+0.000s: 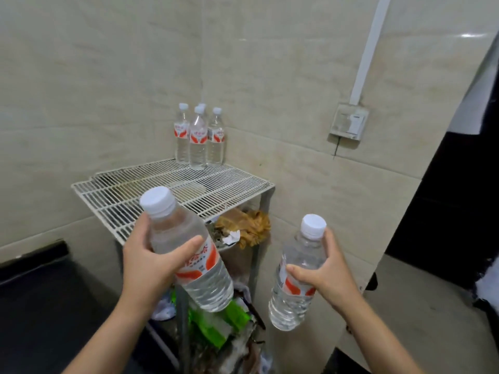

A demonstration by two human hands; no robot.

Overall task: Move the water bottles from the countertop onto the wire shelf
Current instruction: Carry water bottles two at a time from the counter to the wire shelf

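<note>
My left hand (151,261) grips a clear water bottle (209,282) with a white cap and red label, tilted with its cap toward the upper left, in front of the wire shelf's near edge. My right hand (328,273) holds a second water bottle (293,300), nearly upright, to the right of the shelf and lower than its top. The white wire shelf (229,184) stands in the tiled corner. Several matching bottles (198,137) stand upright in a cluster at its back corner.
A dark countertop (40,292) lies at the lower left. Under the shelf sit brown crumpled material (249,225) and green packaging (213,327). A wall socket (348,122) with a white conduit is on the right wall. A dark doorway (445,211) is at the far right.
</note>
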